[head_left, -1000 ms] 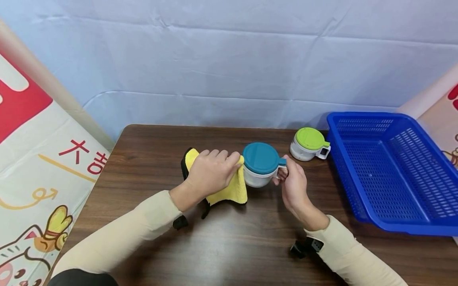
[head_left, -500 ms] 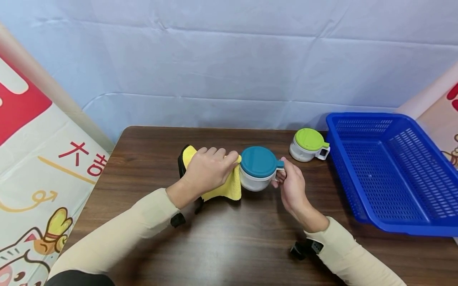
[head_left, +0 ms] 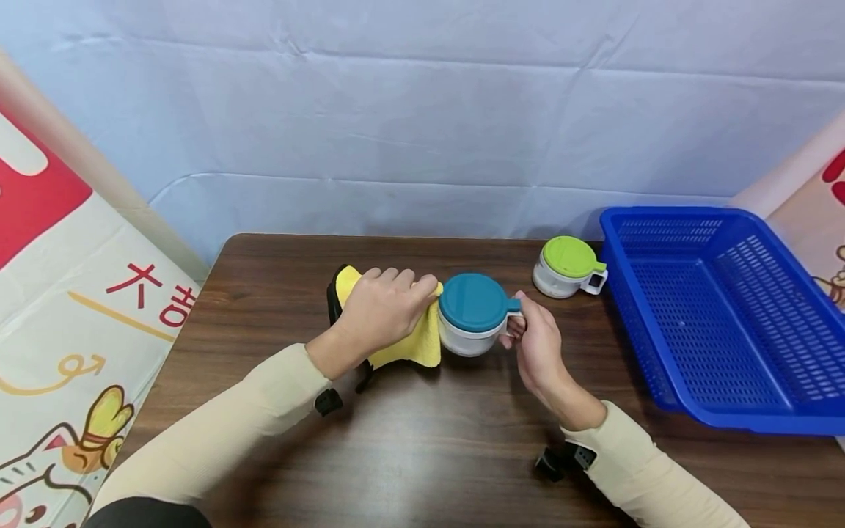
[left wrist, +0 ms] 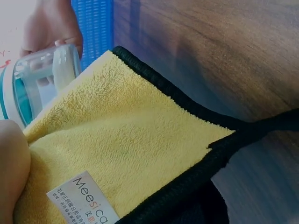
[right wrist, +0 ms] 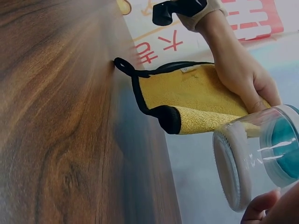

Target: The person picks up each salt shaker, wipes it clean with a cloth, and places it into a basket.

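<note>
Over the brown table (head_left: 277,293), held a blue-topped jar (head_left: 465,343) between two hands

From the head view, saw the jar between the left hand (head_left: 386,308) and the right hand (head_left: 541,343). Found a yellow cloth (head_left: 416,348) on its left, right up against the round side. Saw the handle (head_left: 513,320) sticking out the other way. Counted the right hand as nearer, with bent fingers gripping that handle. Found the left hand curled too, holding a bunch of cloth near the top. Saw a round shape from above, longest from lid to handle, pointing left to right. Spotted a green-topped jar (head_left: 557,284) farther back on the wood, just beside a big blue basket (head_left: 643,352). Saw a pale sheet (head_left: 396,110) behind the table and a picture banner (head_left: 86,246) off to the left.

From the left wrist view, saw the cloth spread wide, with black trim (left wrist: 182,108) and a white tag (left wrist: 81,200). Found the clear jar just past it, partly covered, with the right hand behind.

From the right wrist view, saw the jar's bottom apart from the table, so guessed at a lift into the air. Could not tell how hard the cloth pressed.
</note>
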The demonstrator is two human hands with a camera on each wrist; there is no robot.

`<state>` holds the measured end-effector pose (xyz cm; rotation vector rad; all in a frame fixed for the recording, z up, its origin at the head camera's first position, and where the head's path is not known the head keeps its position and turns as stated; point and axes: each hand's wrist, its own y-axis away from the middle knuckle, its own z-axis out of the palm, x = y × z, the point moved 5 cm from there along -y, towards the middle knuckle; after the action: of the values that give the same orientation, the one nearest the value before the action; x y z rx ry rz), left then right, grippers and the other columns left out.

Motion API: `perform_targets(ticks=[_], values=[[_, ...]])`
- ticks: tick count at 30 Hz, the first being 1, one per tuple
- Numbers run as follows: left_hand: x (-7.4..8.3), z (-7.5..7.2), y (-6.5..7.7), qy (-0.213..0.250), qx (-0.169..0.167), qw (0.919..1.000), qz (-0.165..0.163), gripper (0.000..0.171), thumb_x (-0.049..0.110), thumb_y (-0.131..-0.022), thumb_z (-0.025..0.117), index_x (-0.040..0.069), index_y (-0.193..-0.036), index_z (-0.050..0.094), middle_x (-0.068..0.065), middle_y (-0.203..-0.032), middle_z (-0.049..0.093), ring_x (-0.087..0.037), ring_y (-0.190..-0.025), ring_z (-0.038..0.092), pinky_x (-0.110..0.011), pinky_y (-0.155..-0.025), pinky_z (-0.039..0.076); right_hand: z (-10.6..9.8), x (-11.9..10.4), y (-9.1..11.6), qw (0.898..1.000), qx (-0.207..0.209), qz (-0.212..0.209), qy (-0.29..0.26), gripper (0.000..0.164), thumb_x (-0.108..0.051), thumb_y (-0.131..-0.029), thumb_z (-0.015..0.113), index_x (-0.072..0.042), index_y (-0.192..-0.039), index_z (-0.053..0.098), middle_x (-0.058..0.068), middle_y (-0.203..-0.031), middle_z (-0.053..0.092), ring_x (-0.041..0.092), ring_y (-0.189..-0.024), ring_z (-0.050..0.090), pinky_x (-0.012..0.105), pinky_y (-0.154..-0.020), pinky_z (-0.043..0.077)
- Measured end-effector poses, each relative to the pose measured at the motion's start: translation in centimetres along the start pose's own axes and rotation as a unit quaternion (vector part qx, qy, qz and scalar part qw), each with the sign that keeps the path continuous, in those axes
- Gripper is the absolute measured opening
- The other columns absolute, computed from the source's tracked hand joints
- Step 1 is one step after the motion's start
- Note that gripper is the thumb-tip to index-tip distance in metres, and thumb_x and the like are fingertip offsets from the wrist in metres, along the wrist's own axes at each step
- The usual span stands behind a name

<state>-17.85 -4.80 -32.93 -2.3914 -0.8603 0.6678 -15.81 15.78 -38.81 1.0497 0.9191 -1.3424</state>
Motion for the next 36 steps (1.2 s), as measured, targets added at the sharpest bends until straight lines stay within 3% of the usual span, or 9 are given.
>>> perform_targets(ticks=[5,15,36], values=[[-0.4,0.4,-0.1,-0.006,-0.013,0.9999,-0.007,0.025,0.031,-0.103,0.058,0.011,-0.089,0.053,0.000,-0.059,0.038,-0.018,-0.046,0.039,-0.028,-0.046,0.028,0.2,0.0,0.1,1.000,-0.002,0.001,-0.008,0.047,-0.021,-0.111,0.032,-0.011,-0.065,0.031,-0.003,-0.062,0.030,0.014,-0.059,0.028,0.025,-0.056,0.032],[-1.0,1.1,0.4,-0.005,-0.059,0.9979,-0.023,0.024,0.031,-0.104,0.057,0.012,-0.089,0.053,0.002,-0.058,0.040,-0.016,-0.046,0.039,-0.028,-0.046,0.027,0.3,0.0,-0.1,1.000,0.008,0.004,-0.018,0.048,-0.023,-0.112,0.033,-0.012,-0.065,0.033,-0.004,-0.061,0.030,0.013,-0.058,0.029,0.025,-0.056,0.032],[-0.7,-0.1,0.8,0.015,-0.028,0.9994,-0.010,0.027,0.029,-0.097,0.059,0.011,-0.079,0.049,0.004,-0.056,0.035,-0.014,-0.045,0.032,-0.027,-0.046,0.023,0.2,-0.7,-0.5,0.999,0.020,-0.001,-0.027,0.050,-0.025,-0.112,0.032,-0.011,-0.064,0.029,-0.002,-0.061,0.029,0.014,-0.058,0.028,0.026,-0.057,0.031]])
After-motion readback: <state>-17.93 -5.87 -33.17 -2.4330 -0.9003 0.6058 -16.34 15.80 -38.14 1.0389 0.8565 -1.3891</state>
